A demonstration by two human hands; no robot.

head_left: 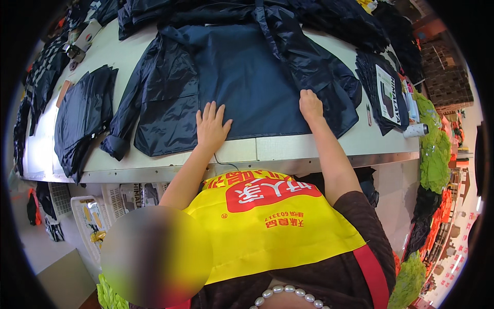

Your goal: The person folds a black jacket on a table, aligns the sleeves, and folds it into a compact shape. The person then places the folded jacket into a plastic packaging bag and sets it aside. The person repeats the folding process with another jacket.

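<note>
A navy blue rain jacket (242,77) lies spread out on the pale worktable (288,149), its hem toward me and one sleeve (123,123) hanging toward the left. My left hand (211,126) rests flat on the lower hem, fingers apart, holding nothing. My right hand (310,105) sits further right with fingers curled down onto the fabric, at the edge where the jacket's right side is folded over. I wear a yellow apron (272,226) over dark clothing.
A stack of folded dark garments (85,113) lies at the table's left. Bagged dark garments with a printed card (383,92) and a white roll (414,130) sit at the right. More dark clothing (231,7) is heaped at the far side. White baskets (85,216) stand under the table.
</note>
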